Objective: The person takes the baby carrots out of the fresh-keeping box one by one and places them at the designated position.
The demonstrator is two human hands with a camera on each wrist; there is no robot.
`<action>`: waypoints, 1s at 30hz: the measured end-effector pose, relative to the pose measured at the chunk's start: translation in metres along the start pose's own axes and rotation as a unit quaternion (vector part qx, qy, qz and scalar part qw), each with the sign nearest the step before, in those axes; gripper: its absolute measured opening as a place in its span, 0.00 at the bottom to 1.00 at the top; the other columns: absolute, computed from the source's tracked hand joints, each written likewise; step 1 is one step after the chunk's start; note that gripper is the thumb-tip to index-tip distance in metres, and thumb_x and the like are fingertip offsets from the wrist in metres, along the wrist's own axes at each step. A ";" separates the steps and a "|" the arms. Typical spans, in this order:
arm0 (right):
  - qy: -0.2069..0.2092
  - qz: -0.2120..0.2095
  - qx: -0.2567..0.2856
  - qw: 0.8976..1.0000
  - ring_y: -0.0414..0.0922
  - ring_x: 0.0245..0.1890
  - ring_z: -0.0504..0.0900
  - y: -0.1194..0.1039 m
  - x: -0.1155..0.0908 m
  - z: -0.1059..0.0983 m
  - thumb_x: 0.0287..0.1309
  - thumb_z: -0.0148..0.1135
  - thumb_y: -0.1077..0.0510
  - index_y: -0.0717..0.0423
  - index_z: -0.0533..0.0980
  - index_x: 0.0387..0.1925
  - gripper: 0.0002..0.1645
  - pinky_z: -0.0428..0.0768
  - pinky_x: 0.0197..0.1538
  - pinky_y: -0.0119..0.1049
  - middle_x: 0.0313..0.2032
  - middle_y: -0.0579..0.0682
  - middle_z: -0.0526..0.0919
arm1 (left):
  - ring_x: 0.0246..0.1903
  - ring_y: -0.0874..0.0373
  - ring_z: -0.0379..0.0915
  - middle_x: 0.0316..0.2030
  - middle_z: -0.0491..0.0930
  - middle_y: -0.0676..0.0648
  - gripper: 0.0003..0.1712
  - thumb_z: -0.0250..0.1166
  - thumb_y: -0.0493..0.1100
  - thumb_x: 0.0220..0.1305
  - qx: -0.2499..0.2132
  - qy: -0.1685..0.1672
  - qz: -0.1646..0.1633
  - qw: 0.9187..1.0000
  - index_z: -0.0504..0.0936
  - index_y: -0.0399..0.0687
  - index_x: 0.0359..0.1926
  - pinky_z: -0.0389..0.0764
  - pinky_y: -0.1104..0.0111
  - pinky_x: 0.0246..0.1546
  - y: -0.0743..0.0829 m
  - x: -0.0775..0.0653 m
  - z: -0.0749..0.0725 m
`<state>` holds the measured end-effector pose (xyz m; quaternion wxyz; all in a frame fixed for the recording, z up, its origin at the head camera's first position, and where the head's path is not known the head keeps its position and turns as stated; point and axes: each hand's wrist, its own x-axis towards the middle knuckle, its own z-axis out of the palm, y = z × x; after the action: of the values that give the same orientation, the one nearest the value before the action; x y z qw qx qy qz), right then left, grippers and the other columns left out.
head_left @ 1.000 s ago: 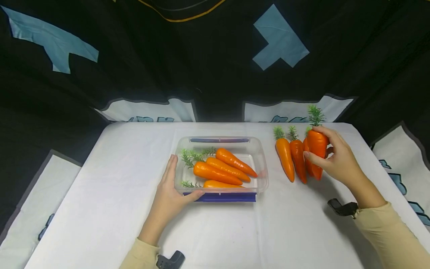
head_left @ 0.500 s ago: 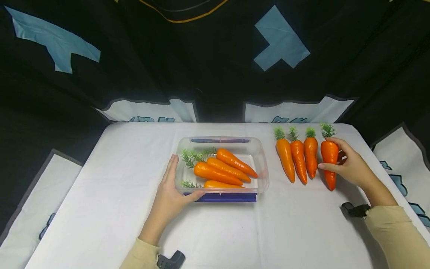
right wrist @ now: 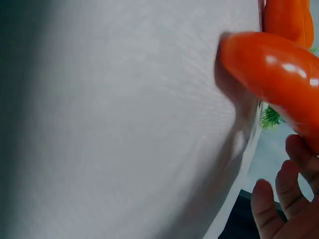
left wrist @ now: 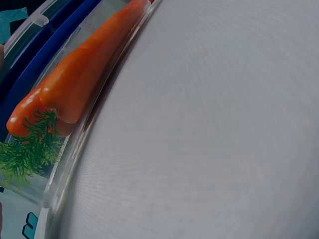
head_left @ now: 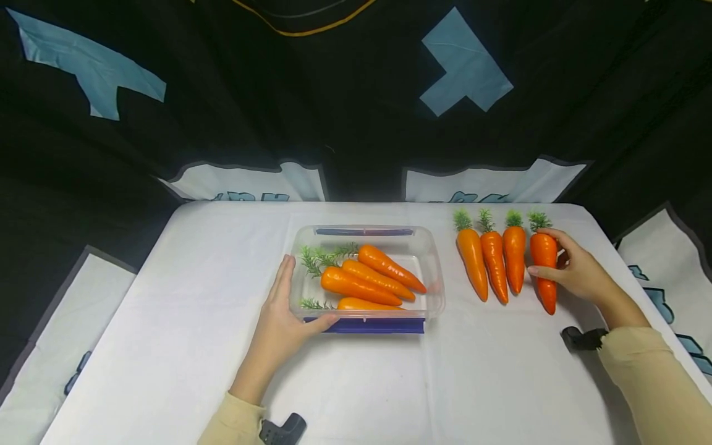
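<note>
At the table's right side, my right hand (head_left: 575,269) holds a shiny orange carrot (head_left: 542,250) with a green top between thumb and fingers. The carrot lies at the right end of a row, its tip toward me. In the right wrist view, a finger touches the carrot (right wrist: 279,74) while other fingers (right wrist: 266,206) stay off it. My left hand (head_left: 280,324) rests at the near left corner of a clear plastic box (head_left: 436,266). Its straight fingers lie along the left wall and its thumb reaches over the front rim. Several carrots (head_left: 361,285) lie inside, tops to the left.
Left of the held carrot lie three more carrots (head_left: 494,262) side by side, green tops toward the far edge. The box has blue clips (head_left: 378,326) at front and back. A white cloth covers the table (head_left: 167,296); a dark curtain (head_left: 356,111) hangs behind it.
My right hand has moved right and lowered the carrot from over the row to the table at its right end, then shifted it slightly left. The left hand and box have stayed put.
</note>
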<state>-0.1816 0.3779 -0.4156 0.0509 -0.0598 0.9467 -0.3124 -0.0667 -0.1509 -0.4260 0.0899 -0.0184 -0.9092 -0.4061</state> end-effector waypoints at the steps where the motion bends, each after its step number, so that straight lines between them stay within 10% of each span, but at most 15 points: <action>1: -0.004 -0.001 -0.004 1.000 0.55 0.43 0.67 0.001 0.001 0.000 0.57 0.71 0.45 0.55 0.52 0.75 0.54 0.74 0.33 0.30 0.53 0.65 0.70 | 0.77 0.42 0.47 0.80 0.43 0.50 0.75 0.77 0.72 0.39 0.000 0.000 0.000 1.000 0.44 0.56 0.80 0.60 0.41 0.71 0.000 0.000 0.000; 12: -0.081 0.034 -0.026 0.996 0.62 0.49 0.69 0.007 0.010 -0.001 0.60 0.66 0.37 0.60 0.47 0.76 0.58 0.79 0.49 0.56 0.59 0.70 0.66 | 0.77 0.43 0.46 0.80 0.44 0.48 0.75 0.77 0.72 0.39 0.001 -0.001 0.002 1.000 0.43 0.56 0.80 0.59 0.41 0.72 0.001 0.000 0.000; 19: -0.111 0.038 -0.038 0.992 0.73 0.64 0.58 0.006 0.013 0.001 0.62 0.61 0.35 0.60 0.43 0.77 0.59 0.58 0.63 0.78 0.69 0.76 0.54 | 0.77 0.42 0.46 0.80 0.44 0.46 0.75 0.77 0.71 0.39 0.000 -0.004 0.002 1.000 0.43 0.55 0.80 0.59 0.41 0.72 0.000 0.001 -0.001; 25: -0.048 0.032 -0.145 0.988 0.67 0.49 0.71 -0.011 0.011 0.002 0.61 0.54 0.26 0.54 0.43 0.78 0.60 0.74 0.55 0.71 0.54 0.74 0.64 | 0.77 0.43 0.45 0.80 0.44 0.46 0.75 0.77 0.72 0.40 0.002 -0.005 0.001 1.000 0.43 0.55 0.80 0.59 0.41 0.72 0.001 0.000 -0.001; 30: 0.003 -0.028 -0.129 0.991 0.62 0.48 0.71 -0.047 0.010 0.005 0.64 0.59 0.35 0.48 0.47 0.78 0.52 0.77 0.53 0.69 0.53 0.69 0.67 | 0.77 0.42 0.46 0.79 0.44 0.46 0.75 0.77 0.71 0.39 0.008 0.000 0.004 1.000 0.44 0.54 0.80 0.59 0.41 0.72 0.001 0.000 -0.001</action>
<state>-0.1873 0.3357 -0.3920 0.0314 -0.0911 0.9772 -0.1892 -0.0662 -0.1506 -0.4246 0.0917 -0.0216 -0.9123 -0.3986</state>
